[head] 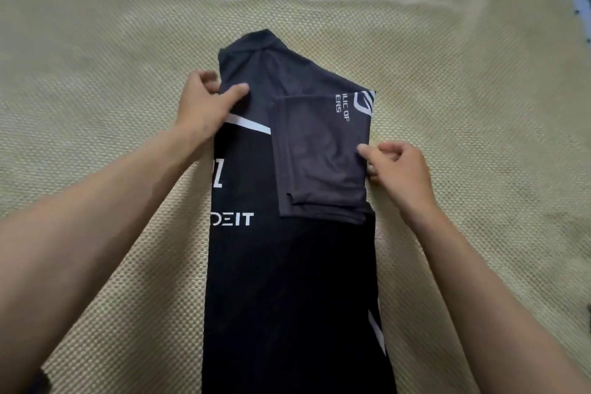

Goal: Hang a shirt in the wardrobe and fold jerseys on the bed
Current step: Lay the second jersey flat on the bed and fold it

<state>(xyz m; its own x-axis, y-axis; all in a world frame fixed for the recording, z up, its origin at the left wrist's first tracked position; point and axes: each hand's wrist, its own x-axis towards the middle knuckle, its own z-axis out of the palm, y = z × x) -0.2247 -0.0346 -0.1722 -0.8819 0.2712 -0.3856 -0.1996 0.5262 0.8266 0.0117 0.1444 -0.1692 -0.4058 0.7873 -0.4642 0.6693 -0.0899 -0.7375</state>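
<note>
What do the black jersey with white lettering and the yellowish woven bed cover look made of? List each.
Black jersey with white lettering: likely thin synthetic sports knit; smooth, faint sheen, limp flat folds, printed graphics.
Yellowish woven bed cover: looks like coarse textured weave, perhaps cotton or mat-like fibre; regular raised grid, matte, soft ripples. Fibre uncertain.

The jersey (287, 265) lies in the middle of the bed (447, 73), folded long and thin, its collar end away from the person. One sleeve (319, 150) lies folded on top, on its right side. The left hand (204, 102) holds its left edge; the right hand (396, 166) holds its right edge.
</note>
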